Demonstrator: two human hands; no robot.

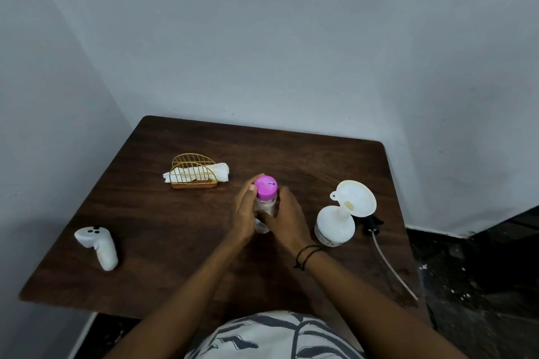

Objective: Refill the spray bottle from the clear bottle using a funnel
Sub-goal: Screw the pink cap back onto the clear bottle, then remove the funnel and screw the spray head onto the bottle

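Observation:
A clear bottle (264, 207) with a pink cap (265, 187) stands upright in the middle of the dark wooden table (180, 230). My left hand (245, 213) wraps its left side, with the thumb up by the cap. My right hand (287, 217) grips its right side lower down. To the right stands the white spray bottle (334, 227) without its head, and a white funnel (354, 198) sits tilted in its neck. The black spray head (372, 224) with its long dip tube (393, 268) lies on the table just right of that bottle.
A gold wire napkin holder (194, 172) with white napkins stands behind and left of the bottle. A white handheld controller (97, 245) lies near the table's left edge. Walls close in behind and on the left; the table's right edge drops to a dark floor.

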